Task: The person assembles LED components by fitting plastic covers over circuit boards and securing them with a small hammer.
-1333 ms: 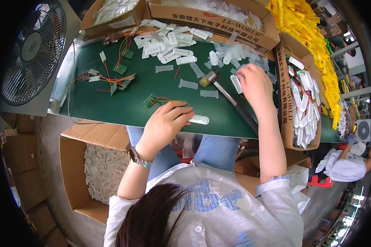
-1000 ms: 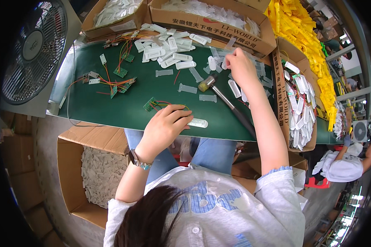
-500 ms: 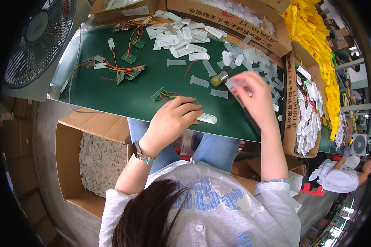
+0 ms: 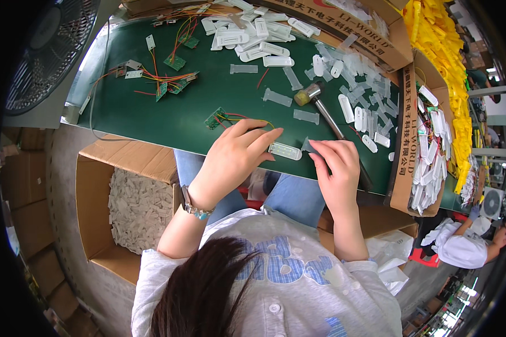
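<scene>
At the table's near edge, my left hand [image 4: 236, 150] is closed on the left end of an elongated white plastic casing [image 4: 285, 151] with a pale strip inside. Red and yellow wires run from under its fingers to a small green circuit board [image 4: 215, 118]. My right hand [image 4: 338, 165] pinches a small translucent plastic piece [image 4: 307, 146] between thumb and fingertips, just off the casing's right end. Beyond that hand lies a hammer [image 4: 329, 115], its yellowish head pointing away and its dark handle toward the table edge.
Loose translucent plastic pieces [image 4: 277, 97] and a heap of white casings [image 4: 258, 42] lie farther back. Wired circuit boards [image 4: 174, 62] are at left. A cardboard box [image 4: 405, 146] of white parts stands right; a fan [image 4: 45, 50] is far left. Another person [image 4: 461, 244] sits at far right.
My right hand has come from above the hammer, nearer and to the left, carrying the translucent piece to the casing. My left hand stays on the casing. The whole view has shifted slightly.
</scene>
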`<act>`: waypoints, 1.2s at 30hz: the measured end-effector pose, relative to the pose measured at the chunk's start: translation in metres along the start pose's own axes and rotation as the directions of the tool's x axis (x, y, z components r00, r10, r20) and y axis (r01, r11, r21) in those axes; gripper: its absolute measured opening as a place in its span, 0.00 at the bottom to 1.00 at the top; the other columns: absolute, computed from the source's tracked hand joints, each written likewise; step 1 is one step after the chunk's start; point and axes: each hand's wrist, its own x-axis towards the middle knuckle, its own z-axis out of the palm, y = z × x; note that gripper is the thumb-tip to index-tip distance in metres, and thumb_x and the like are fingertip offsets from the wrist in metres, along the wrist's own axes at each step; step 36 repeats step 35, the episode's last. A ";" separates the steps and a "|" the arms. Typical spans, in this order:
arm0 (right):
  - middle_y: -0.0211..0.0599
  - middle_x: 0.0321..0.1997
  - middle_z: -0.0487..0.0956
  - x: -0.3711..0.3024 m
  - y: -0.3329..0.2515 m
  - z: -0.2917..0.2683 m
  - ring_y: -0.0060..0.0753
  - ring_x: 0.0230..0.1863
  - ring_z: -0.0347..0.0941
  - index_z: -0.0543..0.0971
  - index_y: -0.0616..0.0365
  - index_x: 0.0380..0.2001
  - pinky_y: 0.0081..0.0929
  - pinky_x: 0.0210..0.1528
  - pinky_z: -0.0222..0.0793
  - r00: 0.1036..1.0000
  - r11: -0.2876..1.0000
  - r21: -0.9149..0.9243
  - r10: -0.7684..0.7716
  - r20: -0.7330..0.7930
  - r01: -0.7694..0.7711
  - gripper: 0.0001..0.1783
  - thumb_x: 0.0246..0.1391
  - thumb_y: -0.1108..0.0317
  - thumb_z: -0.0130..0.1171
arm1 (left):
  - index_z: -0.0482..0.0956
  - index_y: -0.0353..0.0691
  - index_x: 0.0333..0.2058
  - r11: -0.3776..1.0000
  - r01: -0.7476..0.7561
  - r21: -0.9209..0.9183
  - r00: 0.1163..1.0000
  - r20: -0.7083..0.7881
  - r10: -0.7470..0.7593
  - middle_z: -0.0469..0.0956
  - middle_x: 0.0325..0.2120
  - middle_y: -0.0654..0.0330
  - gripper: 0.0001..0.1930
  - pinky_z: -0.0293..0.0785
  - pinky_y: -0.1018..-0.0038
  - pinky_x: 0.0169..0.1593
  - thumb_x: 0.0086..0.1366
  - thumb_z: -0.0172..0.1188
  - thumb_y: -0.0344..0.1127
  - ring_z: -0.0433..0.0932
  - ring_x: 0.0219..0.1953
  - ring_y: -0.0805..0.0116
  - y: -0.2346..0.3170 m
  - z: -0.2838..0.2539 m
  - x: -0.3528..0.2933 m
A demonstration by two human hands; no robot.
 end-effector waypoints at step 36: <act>0.38 0.37 0.77 -0.006 0.044 -0.047 0.45 0.39 0.76 0.73 0.51 0.40 0.47 0.47 0.66 0.841 0.891 -0.302 0.430 0.328 -0.338 0.16 0.50 0.65 0.68 | 0.79 0.48 0.37 0.991 -0.123 0.058 0.992 -0.011 0.124 0.82 0.45 0.70 0.12 0.76 0.67 0.49 0.53 0.69 0.38 0.76 0.52 0.63 -0.004 0.003 -0.003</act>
